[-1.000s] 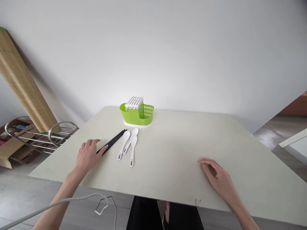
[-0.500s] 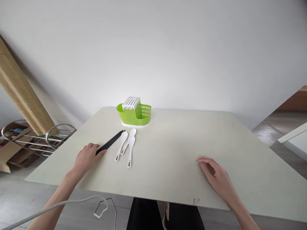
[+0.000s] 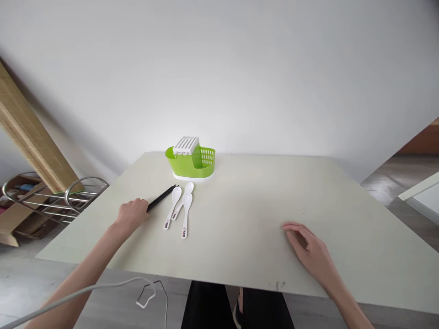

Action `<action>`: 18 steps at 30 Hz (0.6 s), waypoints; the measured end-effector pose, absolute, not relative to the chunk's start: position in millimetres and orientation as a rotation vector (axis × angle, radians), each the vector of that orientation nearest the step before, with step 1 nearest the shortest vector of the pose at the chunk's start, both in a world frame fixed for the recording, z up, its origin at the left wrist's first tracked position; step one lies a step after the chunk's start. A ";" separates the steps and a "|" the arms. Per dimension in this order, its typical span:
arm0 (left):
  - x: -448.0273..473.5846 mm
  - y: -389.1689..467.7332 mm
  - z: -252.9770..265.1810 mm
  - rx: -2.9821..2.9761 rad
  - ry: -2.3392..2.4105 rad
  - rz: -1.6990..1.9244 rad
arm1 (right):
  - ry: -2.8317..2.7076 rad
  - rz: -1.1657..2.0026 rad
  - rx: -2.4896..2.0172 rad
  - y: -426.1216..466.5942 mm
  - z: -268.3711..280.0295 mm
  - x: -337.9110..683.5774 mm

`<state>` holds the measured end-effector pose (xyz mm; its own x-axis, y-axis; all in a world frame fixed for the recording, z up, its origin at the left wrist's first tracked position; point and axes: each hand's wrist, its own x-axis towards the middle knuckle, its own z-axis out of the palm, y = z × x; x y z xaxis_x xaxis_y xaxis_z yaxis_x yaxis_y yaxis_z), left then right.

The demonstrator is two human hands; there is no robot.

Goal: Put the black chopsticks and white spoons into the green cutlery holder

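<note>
My left hand (image 3: 133,214) is closed around the near end of a bundle of black chopsticks (image 3: 162,198), whose far tips point toward the basket. Just right of the chopsticks lie white spoons: a left one (image 3: 175,196), a back one (image 3: 189,187) and a front one (image 3: 187,201) that partly overlaps the back one. Behind them stands a green utensil basket (image 3: 187,168) with a white slotted top (image 3: 186,145) and a white base. Far from these, my right hand (image 3: 308,249) rests on the table at the right, fingers loosely bent, thumb apart, holding nothing.
The pale table (image 3: 247,205) meets a white wall at the back. On the left are a metal rack (image 3: 85,196), an open cardboard box (image 3: 20,219) and a leaning long board (image 3: 34,132). A white cable (image 3: 103,287) crosses over my left forearm.
My left hand has slid forward along the chopsticks and its fingers have curled around them. The spoons, basket and right hand stay in place; the view has shifted slightly.
</note>
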<state>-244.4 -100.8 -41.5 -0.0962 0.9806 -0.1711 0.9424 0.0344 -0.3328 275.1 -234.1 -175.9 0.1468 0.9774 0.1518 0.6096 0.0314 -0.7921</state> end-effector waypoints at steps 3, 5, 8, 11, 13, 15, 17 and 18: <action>-241.8 -98.4 -43.8 -1.997 -2.179 0.613 | -1.554 0.600 -1.668 -234.2 -176.3 275.2; -244.1 -97.4 -45.8 -1.986 -2.186 0.600 | -1.557 0.599 -1.669 -234.2 -176.3 275.2; -250.2 -98.0 -49.5 -1.983 -2.214 0.516 | -1.559 0.600 -1.669 -234.4 -176.3 275.4; -254.9 -102.4 -55.8 -1.977 -2.200 0.435 | -1.558 0.599 -1.660 -234.4 -176.5 275.6; -256.9 -106.3 -61.2 -1.975 -2.160 0.393 | -1.558 0.597 -1.660 -234.4 -176.7 275.7; -258.5 -109.7 -65.6 -1.972 -2.129 0.346 | -1.559 0.591 -1.662 -234.3 -177.0 276.0; -260.5 -111.8 -67.7 -1.972 -2.113 0.300 | -1.564 0.584 -1.661 -234.4 -176.9 276.2; -261.8 -112.3 -67.7 -1.977 -2.115 0.285 | -1.568 0.579 -1.662 -234.6 -176.7 276.4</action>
